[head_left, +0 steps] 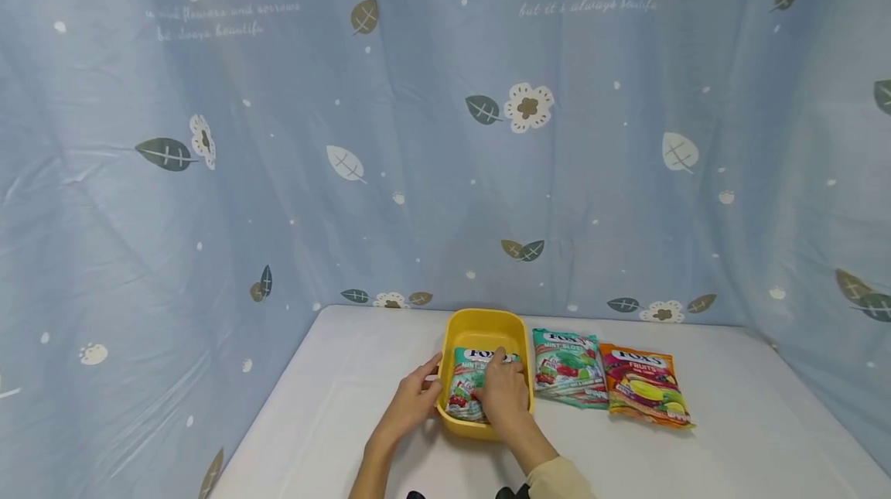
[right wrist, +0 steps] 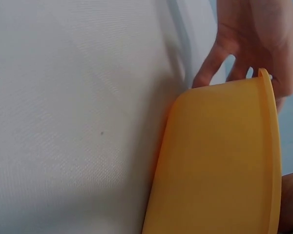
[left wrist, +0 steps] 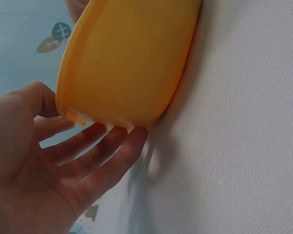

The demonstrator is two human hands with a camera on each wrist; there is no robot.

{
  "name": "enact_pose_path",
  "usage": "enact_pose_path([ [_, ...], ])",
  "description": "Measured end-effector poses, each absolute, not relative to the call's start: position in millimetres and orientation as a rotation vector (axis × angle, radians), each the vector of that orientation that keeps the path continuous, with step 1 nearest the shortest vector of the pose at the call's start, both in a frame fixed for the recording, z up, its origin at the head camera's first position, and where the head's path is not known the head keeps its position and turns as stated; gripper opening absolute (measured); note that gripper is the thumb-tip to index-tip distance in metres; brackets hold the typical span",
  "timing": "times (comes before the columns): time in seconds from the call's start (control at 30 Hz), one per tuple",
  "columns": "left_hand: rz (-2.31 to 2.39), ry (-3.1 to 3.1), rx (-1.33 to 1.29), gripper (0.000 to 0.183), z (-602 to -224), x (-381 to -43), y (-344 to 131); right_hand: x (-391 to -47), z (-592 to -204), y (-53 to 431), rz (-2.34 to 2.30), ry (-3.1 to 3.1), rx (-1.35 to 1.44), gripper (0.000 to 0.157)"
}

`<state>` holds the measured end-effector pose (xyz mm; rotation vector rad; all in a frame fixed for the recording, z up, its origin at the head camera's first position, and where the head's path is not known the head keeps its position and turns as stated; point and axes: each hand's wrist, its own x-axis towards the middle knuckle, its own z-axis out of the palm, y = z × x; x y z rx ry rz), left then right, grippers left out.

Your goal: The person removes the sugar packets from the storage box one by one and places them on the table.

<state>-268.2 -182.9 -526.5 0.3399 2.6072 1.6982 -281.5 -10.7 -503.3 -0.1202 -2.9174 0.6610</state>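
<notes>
A yellow plastic tub stands on the white tabletop, and a green Fox's mint candy bag lies inside it, toward the near end. At the tub's left side, my left hand holds the rim, its thumb hooked over the edge and its fingertips against the outer wall in the left wrist view. My right hand reaches into the tub and rests on the candy bag with thumb and forefinger spread across it. In the right wrist view the tub's wall hides most of that hand.
Right of the tub lies a second green mint candy bag, with an orange Fox's fruits candy bag beside it. A blue patterned curtain hangs behind the white table and along its sides.
</notes>
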Motion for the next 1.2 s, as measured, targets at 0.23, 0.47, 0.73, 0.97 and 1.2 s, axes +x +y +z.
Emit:
enact_pose_path([
  [0.23, 1.709, 2.594, 0.337, 0.057, -525, -267, -183, -279, -505, -8, 0.652, -2.895, -0.048, 0.079],
  [0.47, 1.69, 2.611, 0.328, 0.056, -526, -266, -183, -276, -504, -9, 0.744, -2.838, 0.034, 0.072],
  [0.73, 1.7, 2.602, 0.315, 0.056, -525, -265, -182, -276, -500, 4, 1.044, -2.784, 0.077, 0.067],
  [0.97, 1.672, 2.643, 0.313, 0.055, -527, -266, -182, -282, -499, 14, 1.23, -2.758, 0.127, 0.066],
  [1.2, 1.676, 2.651, 0.338, 0.055, -527, -267, -182, -282, -492, 18, 1.337, -2.772, 0.136, 0.062],
])
